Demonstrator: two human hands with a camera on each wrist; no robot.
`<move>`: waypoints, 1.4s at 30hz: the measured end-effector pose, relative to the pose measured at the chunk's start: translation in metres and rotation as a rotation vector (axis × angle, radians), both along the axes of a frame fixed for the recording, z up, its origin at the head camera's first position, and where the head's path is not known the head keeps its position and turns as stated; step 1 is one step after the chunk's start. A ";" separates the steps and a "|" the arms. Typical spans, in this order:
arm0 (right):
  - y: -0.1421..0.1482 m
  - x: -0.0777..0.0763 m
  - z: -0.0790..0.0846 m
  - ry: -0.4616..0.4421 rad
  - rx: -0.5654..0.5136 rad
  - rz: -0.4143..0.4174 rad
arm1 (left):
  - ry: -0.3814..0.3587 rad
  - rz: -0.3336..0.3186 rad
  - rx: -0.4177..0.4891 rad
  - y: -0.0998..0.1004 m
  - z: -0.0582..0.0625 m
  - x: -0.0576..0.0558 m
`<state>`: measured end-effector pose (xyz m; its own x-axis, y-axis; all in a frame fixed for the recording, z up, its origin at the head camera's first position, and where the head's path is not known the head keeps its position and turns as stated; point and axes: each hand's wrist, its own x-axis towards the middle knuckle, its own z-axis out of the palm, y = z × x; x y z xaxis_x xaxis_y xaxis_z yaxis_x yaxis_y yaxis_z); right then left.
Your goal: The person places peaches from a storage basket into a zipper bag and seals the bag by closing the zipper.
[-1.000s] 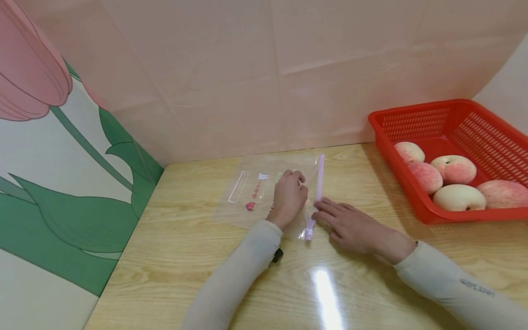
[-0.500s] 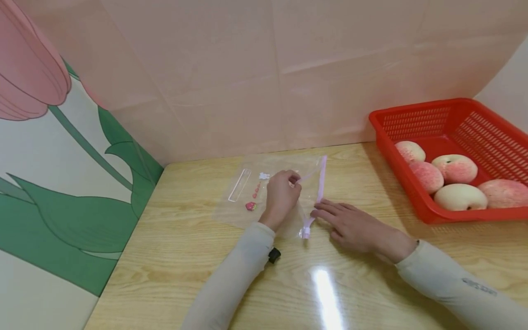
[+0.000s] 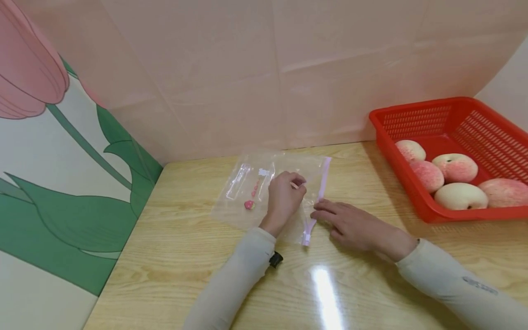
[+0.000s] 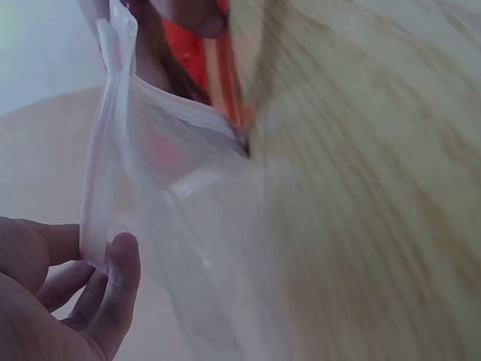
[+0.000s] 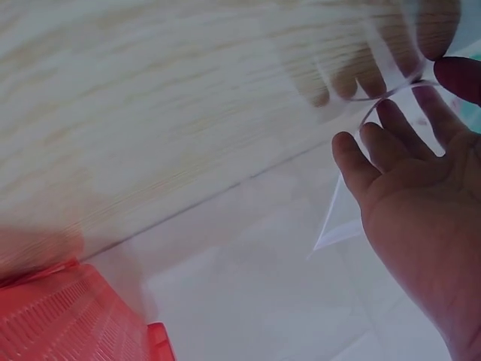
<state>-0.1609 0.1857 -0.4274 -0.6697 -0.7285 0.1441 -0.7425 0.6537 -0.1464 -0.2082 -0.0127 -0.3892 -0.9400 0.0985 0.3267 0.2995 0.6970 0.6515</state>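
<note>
A clear zip bag (image 3: 236, 206) with a strawberry print and a lilac zip edge (image 3: 324, 176) lies on the wooden table. My left hand (image 3: 284, 197) pinches the upper lip of its mouth between thumb and fingers and holds it raised; the left wrist view shows that lip (image 4: 96, 203) in the left fingers (image 4: 120, 282). My right hand (image 3: 356, 227) rests on the lower zip edge with its fingers nearly straight, seen palm side in the right wrist view (image 5: 428, 188). The slider (image 3: 306, 237) sits at the near corner. The bag's mouth gapes between the two hands.
A red plastic basket (image 3: 396, 176) holding several peaches (image 3: 454, 167) stands on the right, beyond my right hand. A pink covered wall (image 3: 222, 82) rises behind the table (image 3: 165, 256). At the left is a panel with a tulip picture (image 3: 82, 220).
My left hand drew the upper lip leftward, then came slightly back right, and the mouth gapes wider than a second ago. The zip edge's far end shifted a little right; my right hand barely moved.
</note>
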 end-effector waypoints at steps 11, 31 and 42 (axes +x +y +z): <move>-0.001 -0.003 0.001 0.013 -0.013 0.018 | -0.028 0.003 0.202 -0.003 0.007 0.002; -0.006 -0.004 0.000 -0.029 0.054 -0.021 | 0.091 0.066 0.467 -0.019 0.011 0.003; -0.005 -0.003 0.001 -0.029 0.060 -0.040 | 0.056 0.055 0.390 -0.022 0.017 0.013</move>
<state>-0.1641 0.1803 -0.4266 -0.7016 -0.7079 0.0811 -0.7117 0.6908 -0.1272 -0.1951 -0.0352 -0.3722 -0.9200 -0.0927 0.3807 0.3115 0.4163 0.8542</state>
